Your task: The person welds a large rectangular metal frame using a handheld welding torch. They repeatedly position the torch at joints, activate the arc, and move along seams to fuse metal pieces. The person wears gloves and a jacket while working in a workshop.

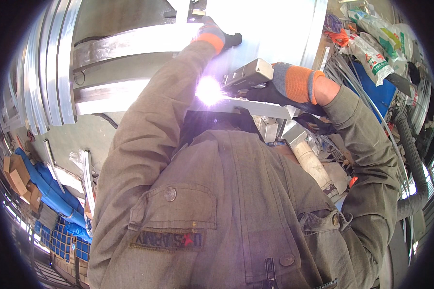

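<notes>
My left hand (212, 35), in a grey and orange glove with dark fingertips, rests at the edge of a bright metal sheet (270, 36), where a metal bar (130, 46) meets it. Its thumb stretches out to the right, apart from the other fingers. In a matching glove, my right hand (294, 84) is closed round a grey, boxy welding gun (250, 75). A dazzling white-violet glare (209, 90) burns just left of the gun, by the sheet's near edge. The glare hides the gun's tip and the metal around it.
Long shiny metal profiles (48, 62) stand at the left. Blue wrapped material (53, 185) and cardboard boxes (19, 176) lie below them. On the right are plastic bags (371, 53), a thick corrugated hose (414, 154) and thin rods. A pale cylinder (311, 159) lies beneath my right forearm.
</notes>
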{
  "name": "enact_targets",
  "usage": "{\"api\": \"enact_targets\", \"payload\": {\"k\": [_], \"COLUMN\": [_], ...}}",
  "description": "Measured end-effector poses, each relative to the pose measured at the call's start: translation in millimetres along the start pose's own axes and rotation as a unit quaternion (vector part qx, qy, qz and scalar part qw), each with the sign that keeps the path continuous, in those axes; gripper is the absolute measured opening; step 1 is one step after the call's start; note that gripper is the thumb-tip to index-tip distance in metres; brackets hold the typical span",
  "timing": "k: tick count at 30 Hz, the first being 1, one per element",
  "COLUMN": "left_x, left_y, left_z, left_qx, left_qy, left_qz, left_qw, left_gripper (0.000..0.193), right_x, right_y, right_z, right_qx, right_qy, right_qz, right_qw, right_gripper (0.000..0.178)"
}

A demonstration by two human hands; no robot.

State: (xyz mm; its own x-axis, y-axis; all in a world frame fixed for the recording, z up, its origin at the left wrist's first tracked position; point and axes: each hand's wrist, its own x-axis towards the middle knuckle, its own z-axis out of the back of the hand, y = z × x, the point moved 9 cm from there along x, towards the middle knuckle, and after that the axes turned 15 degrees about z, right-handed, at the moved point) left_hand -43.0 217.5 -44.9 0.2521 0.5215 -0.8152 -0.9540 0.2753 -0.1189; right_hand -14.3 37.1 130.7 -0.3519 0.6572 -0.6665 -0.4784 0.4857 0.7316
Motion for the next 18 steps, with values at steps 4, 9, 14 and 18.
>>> {"api": "enact_targets", "payload": {"k": [4,9,14,18], "left_x": [1.7,3.4,4.7,5.9], "left_y": [-0.6,0.1,-0.1,1.9], "left_z": [-1.7,-3.4,-0.2,1.6], "left_qx": [0.006,0.015,0.005,0.004], "left_qy": [0.0,0.005,-0.008,-0.015], "left_qz": [0.002,0.012,-0.002,-0.006], "left_qw": [1.0,1.0,1.0,1.0], "left_gripper": [0.14,0.143,0.144,0.145], "right_x": [0.7,0.7,-12.0,-7.7], "right_y": [6.9,16.8,6.1,32.5], "right_z": [-3.0,1.2,-5.9,5.4], "right_qx": [0.025,-0.01,0.073,0.002], "right_qy": [0.023,0.001,0.055,-0.026], "right_qz": [-0.037,0.003,-0.115,0.018], "right_qw": [0.999,1.0,0.989,0.999], "right_gripper": [0.049,0.042,0.047,0.043]}}
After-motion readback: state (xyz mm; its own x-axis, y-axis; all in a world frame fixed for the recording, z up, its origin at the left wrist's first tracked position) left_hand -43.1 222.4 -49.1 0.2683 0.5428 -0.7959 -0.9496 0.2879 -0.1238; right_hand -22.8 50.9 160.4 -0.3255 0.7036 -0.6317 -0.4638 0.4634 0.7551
